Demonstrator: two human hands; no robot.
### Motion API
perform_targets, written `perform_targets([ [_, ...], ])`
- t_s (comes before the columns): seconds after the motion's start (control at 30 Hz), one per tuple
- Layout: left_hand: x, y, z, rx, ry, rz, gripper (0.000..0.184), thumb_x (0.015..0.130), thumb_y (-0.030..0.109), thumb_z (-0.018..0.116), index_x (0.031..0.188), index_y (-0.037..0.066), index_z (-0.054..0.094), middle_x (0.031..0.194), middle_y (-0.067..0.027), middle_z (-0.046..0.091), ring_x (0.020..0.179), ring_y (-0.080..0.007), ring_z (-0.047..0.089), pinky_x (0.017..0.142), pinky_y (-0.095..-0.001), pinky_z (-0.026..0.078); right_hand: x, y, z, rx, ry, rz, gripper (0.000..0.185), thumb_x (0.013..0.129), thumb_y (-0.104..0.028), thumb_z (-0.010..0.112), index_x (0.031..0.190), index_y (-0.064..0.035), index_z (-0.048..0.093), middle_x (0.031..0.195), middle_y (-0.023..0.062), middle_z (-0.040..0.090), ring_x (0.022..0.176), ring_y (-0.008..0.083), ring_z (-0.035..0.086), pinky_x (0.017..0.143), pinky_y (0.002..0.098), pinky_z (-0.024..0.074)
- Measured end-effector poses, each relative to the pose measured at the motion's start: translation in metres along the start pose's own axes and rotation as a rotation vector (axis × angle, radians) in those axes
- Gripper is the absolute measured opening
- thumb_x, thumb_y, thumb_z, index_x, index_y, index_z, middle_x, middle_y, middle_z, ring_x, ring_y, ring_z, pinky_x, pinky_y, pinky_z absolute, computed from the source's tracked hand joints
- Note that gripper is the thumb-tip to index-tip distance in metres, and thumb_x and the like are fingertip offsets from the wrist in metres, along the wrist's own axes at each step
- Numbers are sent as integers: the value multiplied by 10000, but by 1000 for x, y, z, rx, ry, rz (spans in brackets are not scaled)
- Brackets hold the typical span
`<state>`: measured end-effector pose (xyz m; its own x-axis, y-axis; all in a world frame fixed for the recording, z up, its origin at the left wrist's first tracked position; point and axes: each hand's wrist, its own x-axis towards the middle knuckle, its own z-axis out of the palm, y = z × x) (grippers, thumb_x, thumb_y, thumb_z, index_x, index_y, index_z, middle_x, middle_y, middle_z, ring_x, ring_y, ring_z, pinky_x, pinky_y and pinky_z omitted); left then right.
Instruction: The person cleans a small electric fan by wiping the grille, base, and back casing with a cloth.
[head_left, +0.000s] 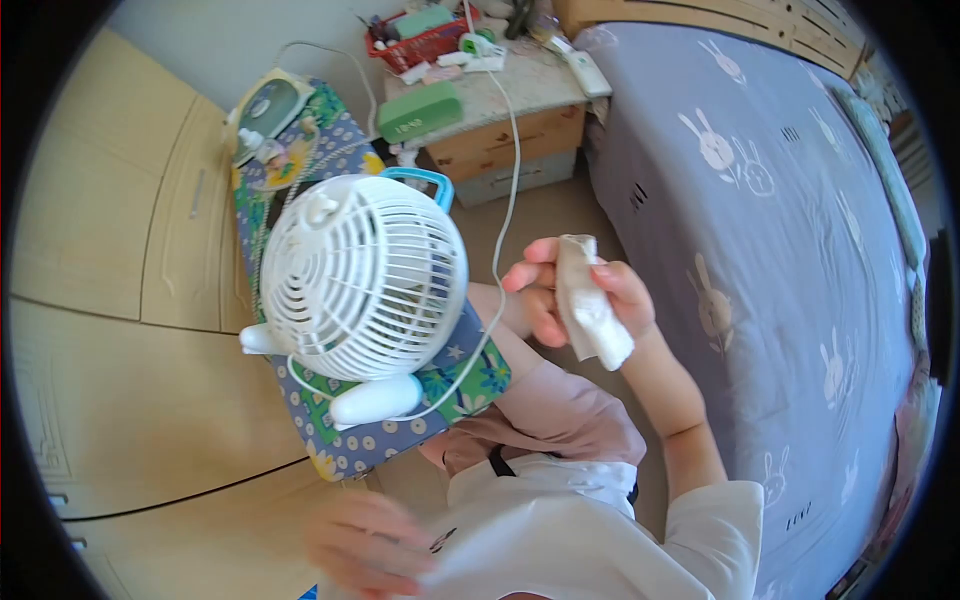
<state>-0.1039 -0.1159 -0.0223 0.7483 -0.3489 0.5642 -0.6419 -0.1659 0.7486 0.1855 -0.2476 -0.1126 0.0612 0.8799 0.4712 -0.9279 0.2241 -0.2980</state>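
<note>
Along the right side of the frame stretches a bed (770, 260) under a grey-blue cover printed with rabbits. Pale cupboards (90, 180) fill the left side. From upper left toward the centre runs a narrow board (475, 385) with a flowered blue and green cover. At top centre stands a wooden nightstand (545, 88). A white fan (365, 275) lies on the board, left of centre, its slatted grille uppermost. On the nightstand sit a red basket (428, 48) and, near its left edge, a green case (420, 111). Just right of the fan, the right hand (580, 295) is raised, fingers and thumb closed around a folded white cloth (590, 310) at frame centre. The left hand (365, 545), low and left of centre, is blurred; whether its fingers are curled cannot be told. Slimmest is a white cord (516, 150), winding down past the fan's right side.
</note>
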Motion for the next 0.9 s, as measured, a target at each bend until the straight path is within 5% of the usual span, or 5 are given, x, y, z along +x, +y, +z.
perform_targets([
  [0.1,19,-54,87,-320,354,-478,189,858,62,550,1003,2,656,1168,-147,597,1063,-299,561,896,-369,444,-19,17,4,-250,278,-132,555,897,-368,531,1300,-4,413,1287,195,485,1226,291,447,1074,391,294],
  [0.23,47,-128,120,-157,752,-662,416,791,-38,579,1202,-33,513,1150,-144,522,1057,-255,506,915,-328,392,-51,21,9,-657,375,-202,469,920,-297,533,1288,-28,420,1333,187,455,1242,255,435,1069,387,298],
  [0.53,86,-219,114,473,691,-566,412,705,61,728,1097,39,606,1031,-110,500,943,-237,491,799,-313,414,-104,22,-5,-912,805,-317,376,892,-103,570,1232,15,462,1306,195,485,1115,210,535,915,330,467],
  [0.73,88,-249,123,152,636,-585,184,734,40,714,869,39,589,816,-52,596,827,-151,584,739,-277,460,-125,26,-20,-933,1056,-313,362,845,-53,609,1185,33,518,1199,141,563,1075,169,543,943,312,420],
  [0.9,66,-262,131,-335,695,-690,206,808,39,650,935,65,490,883,-19,553,876,-82,542,749,-236,439,-152,13,-35,-891,1150,-120,286,820,25,610,1103,29,568,1038,65,599,953,113,545,818,242,428],
])
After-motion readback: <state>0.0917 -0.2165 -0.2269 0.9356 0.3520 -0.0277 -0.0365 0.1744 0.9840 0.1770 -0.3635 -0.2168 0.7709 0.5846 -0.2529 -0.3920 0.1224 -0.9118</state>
